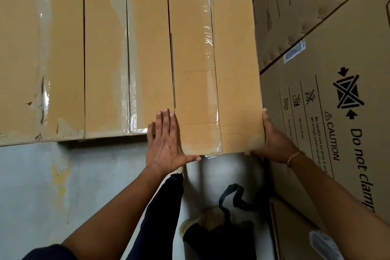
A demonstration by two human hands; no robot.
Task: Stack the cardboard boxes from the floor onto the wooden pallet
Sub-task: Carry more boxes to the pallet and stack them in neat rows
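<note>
Printed carton (337, 124): fills the right of the frame, with "Do not clamp" and "CAUTION" on its side.
Box row (63, 59): taped brown boxes side by side across the upper left.
Box (215, 70): centre frame, between the row and the carton, pressed between both hands.
Left hand (166, 143): fingers (166, 121) straight against the box's left side, thumb along its near edge.
Right hand (272, 141): fingers flat on the box's right side, bracelet (294, 156) at the wrist.

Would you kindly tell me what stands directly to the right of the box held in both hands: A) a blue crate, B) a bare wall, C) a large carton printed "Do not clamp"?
C: the large carton, printed "Do not clamp", stands just beyond the right hand on the held box.
</note>
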